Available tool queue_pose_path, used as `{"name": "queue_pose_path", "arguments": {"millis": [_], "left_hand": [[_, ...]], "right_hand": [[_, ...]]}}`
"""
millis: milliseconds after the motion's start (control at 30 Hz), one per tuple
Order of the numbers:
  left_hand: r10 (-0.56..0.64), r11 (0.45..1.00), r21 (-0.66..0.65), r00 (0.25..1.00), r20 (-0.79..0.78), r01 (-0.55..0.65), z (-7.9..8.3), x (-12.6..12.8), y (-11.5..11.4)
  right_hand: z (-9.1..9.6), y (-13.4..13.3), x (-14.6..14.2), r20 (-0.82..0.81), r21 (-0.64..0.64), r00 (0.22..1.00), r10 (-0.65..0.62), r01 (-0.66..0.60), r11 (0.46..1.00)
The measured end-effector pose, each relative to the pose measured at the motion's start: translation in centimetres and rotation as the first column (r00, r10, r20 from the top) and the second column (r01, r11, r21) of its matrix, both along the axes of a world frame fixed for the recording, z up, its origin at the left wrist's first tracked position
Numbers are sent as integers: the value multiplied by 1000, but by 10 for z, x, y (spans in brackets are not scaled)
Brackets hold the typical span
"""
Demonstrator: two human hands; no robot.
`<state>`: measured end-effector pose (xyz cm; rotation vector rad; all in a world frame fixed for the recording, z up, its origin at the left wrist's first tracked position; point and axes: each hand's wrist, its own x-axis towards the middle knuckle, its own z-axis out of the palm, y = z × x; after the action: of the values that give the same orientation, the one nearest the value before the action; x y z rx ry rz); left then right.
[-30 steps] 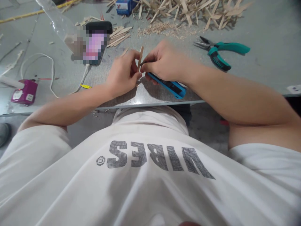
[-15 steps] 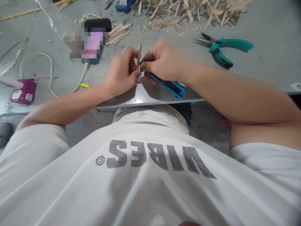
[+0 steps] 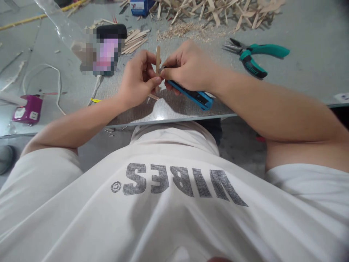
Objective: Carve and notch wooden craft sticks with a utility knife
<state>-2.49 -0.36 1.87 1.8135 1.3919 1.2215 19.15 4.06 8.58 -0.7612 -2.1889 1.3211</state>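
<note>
Grey metal-looking tabletop (image 3: 308,47) fills the top of the head feed, dull sheen, one bright glare spot on the near side of the blue cutter (image 3: 203,103). Using that cutter as my reference.

Right hand (image 3: 188,67): wrapped on the cutter, grip closed. Left hand (image 3: 136,78): thumb and fingers pinch a thin wooden stick (image 3: 158,58), held roughly upright in frame just off the cutter's tip. Can't tell if blade and wood touch.

Second stick (image 3: 153,97) pokes out below the left hand, left of the cutter.

Beyond the cutter: wood shavings (image 3: 180,32), then a tangled wood pile (image 3: 245,12). Teal pliers (image 3: 253,58) to its right and farther out, handles spread. Left of it: white cable (image 3: 59,80), a blurred-out phone (image 3: 107,54), flat stick bundle (image 3: 136,40); far left, a purple box (image 3: 30,109).

Room: grey floor (image 3: 242,145) on the near side of the cutter, past the table edge, small scraps (image 3: 110,131) lying there.
</note>
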Motion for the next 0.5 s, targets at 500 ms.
{"name": "queue_pose_path", "arguments": {"millis": [500], "left_hand": [[-140,990,10,985,100,139,4,-4,11]], "right_hand": [[-11,17,2,-58,-17,992,108,-109,994]]}}
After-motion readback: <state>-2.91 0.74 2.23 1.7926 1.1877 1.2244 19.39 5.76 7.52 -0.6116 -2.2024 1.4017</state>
